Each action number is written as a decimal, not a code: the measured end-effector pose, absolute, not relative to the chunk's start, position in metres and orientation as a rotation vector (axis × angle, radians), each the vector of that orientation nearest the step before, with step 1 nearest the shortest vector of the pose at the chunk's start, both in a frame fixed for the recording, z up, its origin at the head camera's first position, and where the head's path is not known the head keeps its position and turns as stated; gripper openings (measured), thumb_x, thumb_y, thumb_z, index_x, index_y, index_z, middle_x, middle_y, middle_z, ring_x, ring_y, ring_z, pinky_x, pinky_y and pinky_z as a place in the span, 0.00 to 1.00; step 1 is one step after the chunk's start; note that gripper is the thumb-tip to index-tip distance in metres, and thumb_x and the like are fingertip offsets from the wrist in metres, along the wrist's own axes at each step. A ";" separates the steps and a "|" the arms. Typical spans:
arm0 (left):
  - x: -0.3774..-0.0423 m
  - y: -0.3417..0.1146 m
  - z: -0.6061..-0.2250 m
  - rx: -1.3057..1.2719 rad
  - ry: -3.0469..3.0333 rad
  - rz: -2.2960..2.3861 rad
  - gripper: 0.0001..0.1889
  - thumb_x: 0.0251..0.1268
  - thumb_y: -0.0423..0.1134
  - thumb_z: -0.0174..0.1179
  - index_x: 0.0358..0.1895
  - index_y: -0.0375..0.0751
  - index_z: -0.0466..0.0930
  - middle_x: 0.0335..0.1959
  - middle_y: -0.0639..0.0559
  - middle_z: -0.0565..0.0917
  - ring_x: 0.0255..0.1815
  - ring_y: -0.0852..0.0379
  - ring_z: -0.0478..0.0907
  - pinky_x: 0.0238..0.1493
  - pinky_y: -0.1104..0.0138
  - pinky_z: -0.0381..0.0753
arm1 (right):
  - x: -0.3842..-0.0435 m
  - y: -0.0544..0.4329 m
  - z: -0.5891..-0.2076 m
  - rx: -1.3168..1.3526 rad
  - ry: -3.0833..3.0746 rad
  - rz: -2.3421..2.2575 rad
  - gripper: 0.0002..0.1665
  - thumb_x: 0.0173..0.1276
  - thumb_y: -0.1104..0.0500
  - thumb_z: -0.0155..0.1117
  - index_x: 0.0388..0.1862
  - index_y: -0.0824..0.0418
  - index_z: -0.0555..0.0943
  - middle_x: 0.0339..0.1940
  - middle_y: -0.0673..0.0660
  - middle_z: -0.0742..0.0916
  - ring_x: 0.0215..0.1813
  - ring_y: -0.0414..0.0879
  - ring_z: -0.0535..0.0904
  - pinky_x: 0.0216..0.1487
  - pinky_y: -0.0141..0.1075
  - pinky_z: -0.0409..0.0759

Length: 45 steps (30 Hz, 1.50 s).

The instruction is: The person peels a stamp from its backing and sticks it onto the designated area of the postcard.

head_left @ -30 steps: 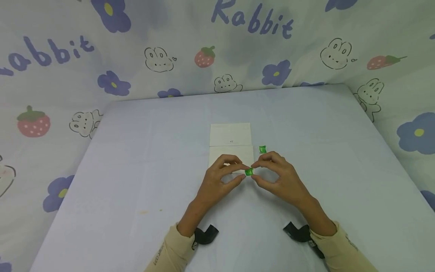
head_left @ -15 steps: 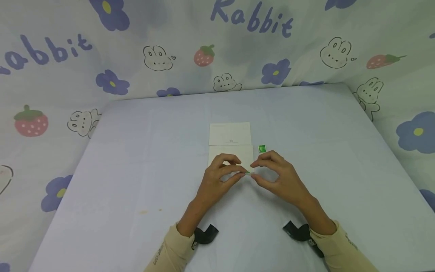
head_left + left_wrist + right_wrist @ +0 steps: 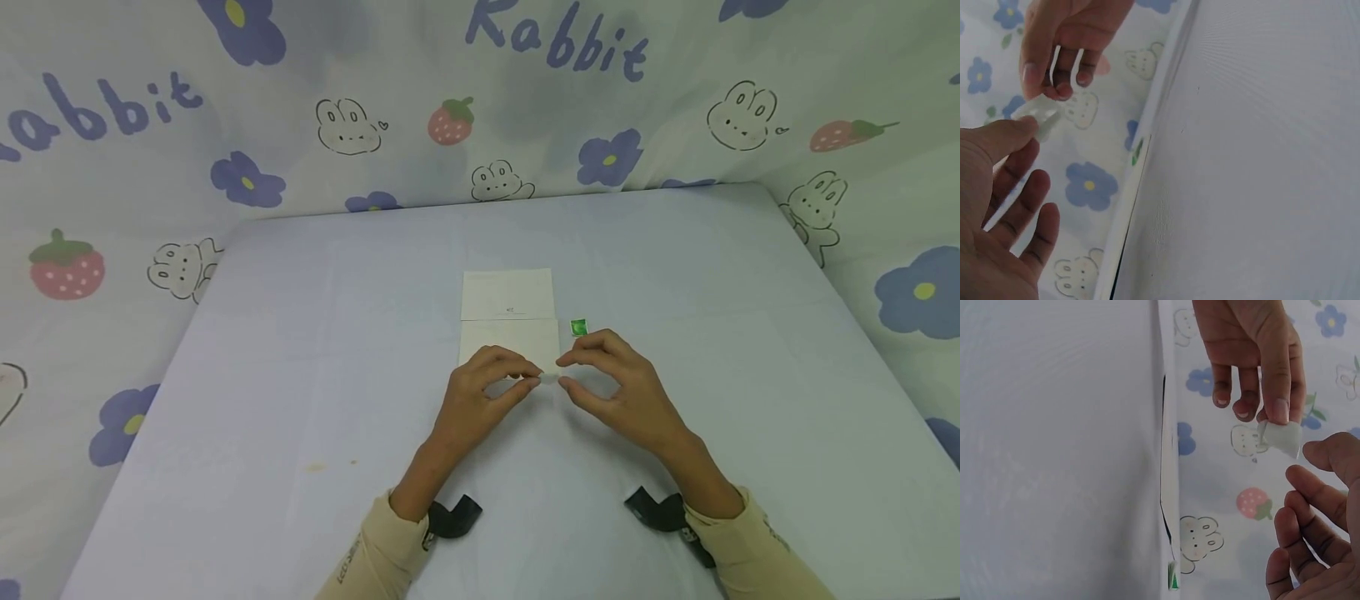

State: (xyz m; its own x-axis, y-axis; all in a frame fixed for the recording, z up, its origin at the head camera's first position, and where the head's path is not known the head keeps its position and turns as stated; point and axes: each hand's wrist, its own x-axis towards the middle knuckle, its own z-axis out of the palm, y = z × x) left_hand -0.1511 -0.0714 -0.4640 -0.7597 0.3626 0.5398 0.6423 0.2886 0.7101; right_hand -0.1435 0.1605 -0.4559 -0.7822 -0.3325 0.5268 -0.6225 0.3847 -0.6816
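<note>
Between thumb and fingertips, my left hand (image 3: 480, 396) pinches a small stamp-like paper square (image 3: 550, 378). Its pale, slightly curved back shows in the right wrist view, where the square (image 3: 1282, 437) hangs from the left fingertips. My right hand (image 3: 628, 392) hovers just to the right, thumb and forefinger apart; no contact with the square is visible in the right wrist view. A second green square with a white border (image 3: 578, 327) lies on the table beyond the right fingers. Behind the hands lies an opened cream card (image 3: 507, 296), its near part partly hidden by the left hand.
The white-covered table (image 3: 300, 350) stretches out on both sides, with a faint yellowish mark (image 3: 316, 467) at the left. A patterned cloth (image 3: 405, 83) hangs behind it. Black straps (image 3: 456, 518) show at both wrists.
The held square has turned from its green face, through edge-on, to its pale back. My right fingertips, at its edge a second ago, are now slightly apart from it.
</note>
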 end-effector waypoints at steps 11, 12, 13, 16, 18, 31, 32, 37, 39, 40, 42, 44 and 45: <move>-0.152 -0.071 -0.467 -0.785 -2.333 -1.593 0.06 0.64 0.37 0.70 0.42 0.42 0.88 0.39 0.57 0.85 0.39 0.60 0.79 0.39 0.65 0.82 | -0.145 0.159 -0.455 0.846 -2.243 1.263 0.20 0.51 0.73 0.77 0.44 0.60 0.87 0.47 0.55 0.82 0.48 0.48 0.77 0.52 0.27 0.72; -0.152 -0.070 -0.467 -0.775 -2.331 -1.605 0.06 0.64 0.37 0.70 0.42 0.42 0.88 0.38 0.57 0.85 0.39 0.60 0.79 0.39 0.65 0.82 | -0.145 0.159 -0.455 0.853 -2.238 1.253 0.19 0.52 0.73 0.76 0.44 0.60 0.88 0.47 0.55 0.82 0.48 0.48 0.77 0.51 0.27 0.72; -0.152 -0.070 -0.467 -0.766 -2.328 -1.614 0.05 0.65 0.37 0.69 0.42 0.42 0.88 0.37 0.57 0.85 0.38 0.60 0.79 0.38 0.64 0.82 | -0.144 0.159 -0.455 0.866 -2.230 1.239 0.18 0.53 0.72 0.76 0.43 0.60 0.88 0.46 0.55 0.82 0.47 0.48 0.76 0.50 0.28 0.72; -0.151 -0.071 -0.468 -0.741 -2.332 -1.641 0.04 0.65 0.37 0.69 0.41 0.44 0.88 0.36 0.57 0.85 0.37 0.60 0.79 0.37 0.63 0.82 | -0.144 0.157 -0.457 0.922 -2.198 1.201 0.10 0.61 0.65 0.74 0.43 0.61 0.88 0.45 0.55 0.82 0.46 0.49 0.75 0.47 0.30 0.70; -0.150 -0.071 -0.469 -0.735 -2.337 -1.663 0.04 0.65 0.37 0.69 0.41 0.44 0.88 0.36 0.58 0.85 0.36 0.60 0.79 0.37 0.63 0.82 | -0.143 0.156 -0.458 0.957 -2.184 1.178 0.09 0.67 0.59 0.70 0.43 0.61 0.88 0.45 0.55 0.81 0.46 0.49 0.75 0.47 0.31 0.70; -0.150 -0.068 -0.469 -0.690 -2.372 -1.755 0.07 0.65 0.39 0.70 0.43 0.42 0.89 0.39 0.60 0.85 0.37 0.59 0.80 0.40 0.64 0.81 | -0.147 0.155 -0.462 1.023 -2.214 1.081 0.11 0.66 0.58 0.72 0.45 0.61 0.87 0.47 0.56 0.81 0.48 0.50 0.76 0.48 0.36 0.69; -0.150 -0.068 -0.468 -0.683 -2.376 -1.757 0.07 0.65 0.39 0.70 0.42 0.43 0.89 0.38 0.60 0.85 0.37 0.59 0.80 0.40 0.64 0.81 | -0.146 0.155 -0.462 1.021 -2.223 1.078 0.12 0.65 0.58 0.73 0.45 0.61 0.87 0.48 0.56 0.81 0.49 0.49 0.76 0.49 0.36 0.69; -0.149 -0.067 -0.466 -0.656 -2.392 -1.787 0.05 0.64 0.40 0.70 0.41 0.47 0.89 0.37 0.61 0.86 0.36 0.59 0.80 0.40 0.65 0.81 | -0.146 0.155 -0.462 1.017 -2.234 1.063 0.13 0.64 0.58 0.75 0.45 0.61 0.87 0.48 0.56 0.81 0.49 0.50 0.76 0.48 0.38 0.69; -0.149 -0.067 -0.466 -0.650 -2.399 -1.800 0.05 0.65 0.41 0.70 0.41 0.47 0.89 0.37 0.61 0.86 0.36 0.59 0.80 0.40 0.64 0.81 | -0.146 0.155 -0.462 1.016 -2.243 1.048 0.13 0.63 0.58 0.75 0.45 0.61 0.87 0.49 0.57 0.81 0.50 0.50 0.75 0.48 0.39 0.69; -0.149 -0.067 -0.466 -0.648 -2.402 -1.805 0.06 0.65 0.41 0.69 0.42 0.47 0.89 0.37 0.61 0.86 0.36 0.59 0.80 0.40 0.64 0.81 | -0.146 0.155 -0.461 1.016 -2.249 1.041 0.13 0.62 0.59 0.76 0.45 0.61 0.87 0.49 0.57 0.81 0.50 0.50 0.75 0.48 0.39 0.69; -0.148 -0.067 -0.466 -0.640 -2.405 -1.815 0.05 0.65 0.40 0.69 0.42 0.46 0.89 0.37 0.61 0.86 0.36 0.59 0.81 0.40 0.63 0.82 | -0.146 0.155 -0.462 1.017 -2.254 1.028 0.14 0.60 0.61 0.77 0.45 0.61 0.87 0.49 0.57 0.81 0.50 0.50 0.75 0.47 0.41 0.70; -0.148 -0.066 -0.466 -0.633 -2.404 -1.822 0.05 0.65 0.39 0.69 0.42 0.45 0.89 0.37 0.60 0.86 0.36 0.58 0.81 0.41 0.62 0.82 | -0.146 0.154 -0.461 1.016 -2.260 1.017 0.15 0.58 0.63 0.78 0.45 0.61 0.87 0.49 0.57 0.81 0.49 0.51 0.75 0.47 0.41 0.70; -0.148 -0.066 -0.466 -0.629 -2.404 -1.823 0.05 0.64 0.38 0.70 0.42 0.45 0.89 0.38 0.59 0.86 0.36 0.58 0.81 0.41 0.61 0.82 | -0.147 0.154 -0.461 1.015 -2.260 1.013 0.15 0.57 0.64 0.78 0.44 0.61 0.87 0.48 0.57 0.81 0.49 0.51 0.75 0.47 0.41 0.70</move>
State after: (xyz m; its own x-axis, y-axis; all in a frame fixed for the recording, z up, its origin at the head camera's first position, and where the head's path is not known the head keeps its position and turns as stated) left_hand -0.1475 -0.0662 -0.4657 -0.9149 0.2832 0.2876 0.3534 0.2175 0.9098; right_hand -0.1465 0.1543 -0.4614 -0.6216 -0.4368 0.6503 -0.7760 0.4564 -0.4352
